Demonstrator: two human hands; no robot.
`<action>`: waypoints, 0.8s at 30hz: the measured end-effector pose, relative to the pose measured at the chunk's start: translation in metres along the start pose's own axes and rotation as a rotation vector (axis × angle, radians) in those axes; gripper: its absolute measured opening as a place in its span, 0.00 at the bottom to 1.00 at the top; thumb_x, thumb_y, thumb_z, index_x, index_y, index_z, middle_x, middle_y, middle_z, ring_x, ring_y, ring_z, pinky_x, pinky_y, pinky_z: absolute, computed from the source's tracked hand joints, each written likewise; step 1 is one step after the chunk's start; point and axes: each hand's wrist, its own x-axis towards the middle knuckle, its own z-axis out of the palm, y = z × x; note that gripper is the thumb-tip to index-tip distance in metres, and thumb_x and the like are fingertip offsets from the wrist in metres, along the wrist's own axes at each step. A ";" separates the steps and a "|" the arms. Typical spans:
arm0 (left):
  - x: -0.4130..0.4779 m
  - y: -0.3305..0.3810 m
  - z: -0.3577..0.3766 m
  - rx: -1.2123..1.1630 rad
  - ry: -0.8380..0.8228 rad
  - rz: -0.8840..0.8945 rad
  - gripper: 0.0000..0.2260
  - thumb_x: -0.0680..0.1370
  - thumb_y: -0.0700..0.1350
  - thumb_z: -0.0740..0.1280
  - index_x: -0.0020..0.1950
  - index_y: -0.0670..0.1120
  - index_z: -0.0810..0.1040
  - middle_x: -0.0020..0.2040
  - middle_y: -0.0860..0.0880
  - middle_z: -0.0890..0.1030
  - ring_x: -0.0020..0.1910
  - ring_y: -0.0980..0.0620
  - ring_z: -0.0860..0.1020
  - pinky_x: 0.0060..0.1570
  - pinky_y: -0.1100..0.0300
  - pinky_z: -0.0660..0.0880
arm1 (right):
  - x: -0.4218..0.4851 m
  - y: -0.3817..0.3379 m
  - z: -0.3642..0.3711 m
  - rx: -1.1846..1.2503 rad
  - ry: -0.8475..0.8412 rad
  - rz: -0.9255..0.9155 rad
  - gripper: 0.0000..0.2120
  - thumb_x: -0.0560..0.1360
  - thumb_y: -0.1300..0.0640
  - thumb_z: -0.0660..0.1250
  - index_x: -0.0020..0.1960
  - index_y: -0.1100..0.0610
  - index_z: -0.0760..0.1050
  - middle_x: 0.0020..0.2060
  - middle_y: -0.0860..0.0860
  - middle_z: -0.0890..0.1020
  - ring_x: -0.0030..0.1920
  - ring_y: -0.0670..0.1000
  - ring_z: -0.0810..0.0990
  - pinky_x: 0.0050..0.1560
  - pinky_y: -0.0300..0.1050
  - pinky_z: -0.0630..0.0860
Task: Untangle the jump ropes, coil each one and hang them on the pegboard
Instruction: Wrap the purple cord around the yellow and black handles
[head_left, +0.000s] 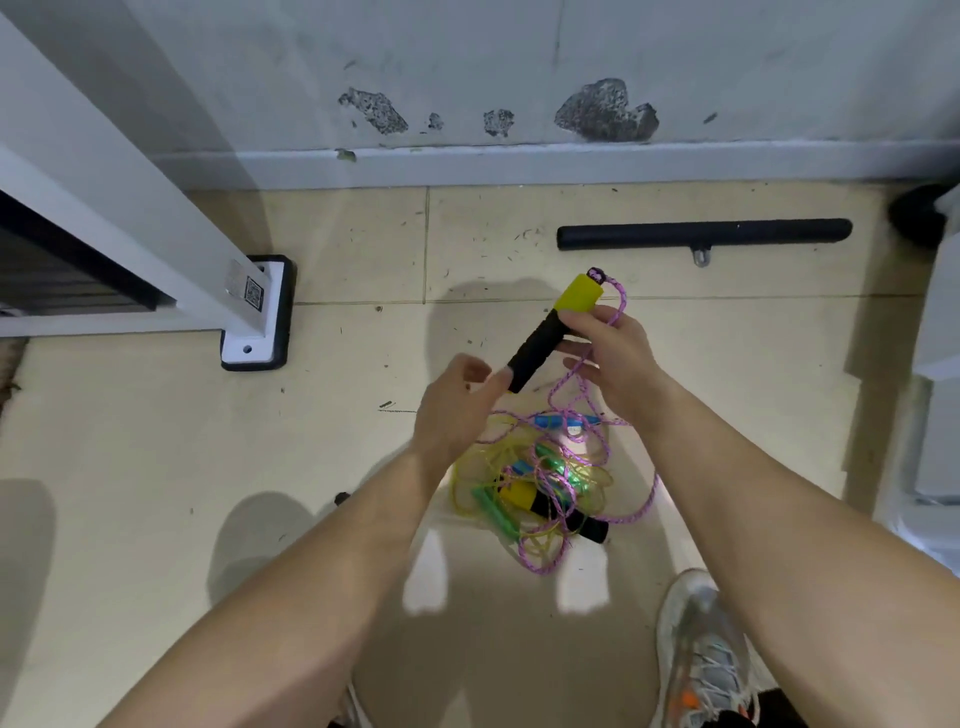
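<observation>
My right hand (605, 348) grips a jump-rope handle (553, 330) with a black foam grip and a yellow end, held up over the floor. A pink braided rope (621, 296) leaves the yellow end, loops past my right fingers and drops to a tangled pile (540, 483). The pile lies on the floor between my arms and mixes pink rope, thin yellow rope, green and blue handles and a second yellow-and-black handle (524, 496). My left hand (457, 410) hovers just left of the black grip's lower end, fingers loosely curled and holding nothing. The pegboard is out of view.
A black padded bar (701, 234) lies on the beige tile floor near the grey wall. A white metal post with a black-edged base plate (257, 312) stands at the left. My shoe (701, 654) is at the bottom right, and white equipment (940, 312) lines the right edge.
</observation>
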 end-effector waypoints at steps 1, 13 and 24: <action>-0.003 0.015 -0.006 -0.057 0.047 0.060 0.16 0.77 0.58 0.68 0.59 0.50 0.77 0.56 0.55 0.79 0.57 0.56 0.76 0.54 0.60 0.70 | -0.006 -0.008 0.001 -0.036 -0.049 -0.010 0.07 0.77 0.54 0.72 0.52 0.56 0.81 0.49 0.52 0.87 0.49 0.53 0.86 0.49 0.46 0.78; -0.041 0.097 -0.065 -0.205 -0.208 0.112 0.18 0.84 0.53 0.60 0.48 0.39 0.77 0.38 0.46 0.80 0.35 0.48 0.78 0.40 0.56 0.74 | -0.077 -0.049 0.004 -0.705 -0.145 -0.216 0.22 0.72 0.40 0.74 0.34 0.57 0.72 0.27 0.48 0.69 0.29 0.49 0.68 0.33 0.44 0.63; -0.056 0.074 -0.153 -0.916 0.248 -0.123 0.11 0.75 0.50 0.73 0.40 0.49 0.72 0.31 0.52 0.69 0.24 0.54 0.66 0.25 0.65 0.66 | -0.102 -0.015 -0.094 -0.587 0.124 0.080 0.17 0.83 0.51 0.61 0.38 0.58 0.74 0.34 0.57 0.76 0.32 0.55 0.75 0.41 0.51 0.79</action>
